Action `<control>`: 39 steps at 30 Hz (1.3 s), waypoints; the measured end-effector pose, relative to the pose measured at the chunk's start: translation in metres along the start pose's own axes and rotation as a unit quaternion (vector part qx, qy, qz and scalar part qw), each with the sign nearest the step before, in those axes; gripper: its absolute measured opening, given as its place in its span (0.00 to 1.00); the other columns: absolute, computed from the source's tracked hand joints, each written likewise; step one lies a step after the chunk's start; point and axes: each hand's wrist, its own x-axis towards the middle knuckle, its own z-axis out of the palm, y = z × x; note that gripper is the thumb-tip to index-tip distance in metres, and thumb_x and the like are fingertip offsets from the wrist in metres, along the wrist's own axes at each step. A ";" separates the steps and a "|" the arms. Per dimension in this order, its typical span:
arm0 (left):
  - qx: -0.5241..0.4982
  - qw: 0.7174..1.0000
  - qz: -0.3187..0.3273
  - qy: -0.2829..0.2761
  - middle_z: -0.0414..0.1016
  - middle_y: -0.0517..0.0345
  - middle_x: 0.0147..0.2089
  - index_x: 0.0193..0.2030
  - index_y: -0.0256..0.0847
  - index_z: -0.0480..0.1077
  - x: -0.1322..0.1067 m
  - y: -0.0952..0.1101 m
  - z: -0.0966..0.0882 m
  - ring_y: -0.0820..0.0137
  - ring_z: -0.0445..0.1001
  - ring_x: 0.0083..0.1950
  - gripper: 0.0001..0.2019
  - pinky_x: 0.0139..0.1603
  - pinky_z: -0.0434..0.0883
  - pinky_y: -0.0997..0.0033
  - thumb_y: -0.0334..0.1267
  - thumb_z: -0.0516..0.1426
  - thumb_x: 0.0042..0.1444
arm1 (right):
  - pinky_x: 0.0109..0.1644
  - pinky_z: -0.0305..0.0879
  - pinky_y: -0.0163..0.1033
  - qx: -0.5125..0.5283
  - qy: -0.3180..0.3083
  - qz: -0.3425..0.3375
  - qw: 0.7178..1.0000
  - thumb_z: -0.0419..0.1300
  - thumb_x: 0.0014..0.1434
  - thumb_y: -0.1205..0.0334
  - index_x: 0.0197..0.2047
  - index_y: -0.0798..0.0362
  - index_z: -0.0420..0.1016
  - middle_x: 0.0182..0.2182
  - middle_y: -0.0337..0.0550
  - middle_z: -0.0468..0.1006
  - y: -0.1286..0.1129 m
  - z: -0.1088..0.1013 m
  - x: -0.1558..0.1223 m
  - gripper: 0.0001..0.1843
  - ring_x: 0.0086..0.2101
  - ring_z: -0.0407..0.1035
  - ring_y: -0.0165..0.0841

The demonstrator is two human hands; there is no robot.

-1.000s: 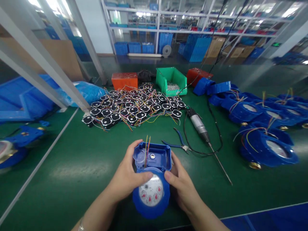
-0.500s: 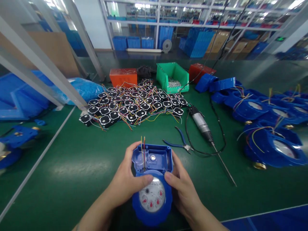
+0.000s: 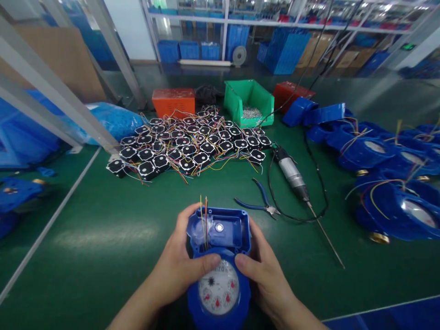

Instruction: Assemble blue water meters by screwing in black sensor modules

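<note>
A blue water meter (image 3: 220, 256) with a round white dial and red pointers is held between both hands at the near side of the bench. My left hand (image 3: 180, 261) wraps its left side, thumb lying at the dial's upper rim. On the other side, my right hand (image 3: 263, 263) grips the body, its thumb also close to the dial's top. The meter's rectangular compartment (image 3: 225, 229) faces up, uncovered, with a small round metal piece inside. Thin yellow and red wires (image 3: 205, 220) stand up at its left. Fingers under the meter are hidden.
Blue-handled cutters (image 3: 261, 206) and a corded electric screwdriver (image 3: 292, 174) lie right of centre. Behind are many black wired modules (image 3: 185, 142) and a green bin (image 3: 237, 103) of small metal parts. More blue meters (image 3: 395, 201) stand at right; another blue part (image 3: 17, 195) lies left.
The view has tilted down slightly, so the background sits higher in the picture. Both hands keep their hold on the meter, which appears slightly nearer.
</note>
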 end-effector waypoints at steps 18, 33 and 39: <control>-0.057 0.989 0.054 0.129 0.62 0.49 0.54 0.57 0.43 0.46 -0.008 -0.017 0.024 0.56 0.65 0.53 0.42 0.53 0.63 0.58 0.43 0.63 0.38 | 0.50 0.62 0.44 0.003 -0.008 0.013 1.000 0.65 0.42 0.64 0.59 0.49 0.47 0.51 0.50 0.61 -0.014 0.005 0.000 0.43 0.46 0.65 0.38; 0.231 0.950 0.200 0.065 0.65 0.50 0.52 0.41 0.43 0.72 0.020 0.012 -0.003 0.59 0.59 0.58 0.14 0.59 0.56 0.54 0.45 0.57 0.48 | 0.50 0.62 0.44 -0.022 -0.016 0.011 1.000 0.65 0.44 0.60 0.59 0.49 0.47 0.52 0.50 0.60 -0.016 0.005 -0.004 0.43 0.45 0.65 0.37; 0.184 0.948 0.258 0.041 0.69 0.51 0.48 0.28 0.41 0.74 0.025 0.003 -0.009 0.62 0.65 0.53 0.07 0.54 0.61 0.59 0.37 0.55 0.51 | 0.51 0.61 0.42 -0.292 0.033 -0.037 0.955 0.57 0.50 0.47 0.57 0.54 0.51 0.49 0.51 0.62 -0.036 -0.020 0.008 0.36 0.45 0.63 0.34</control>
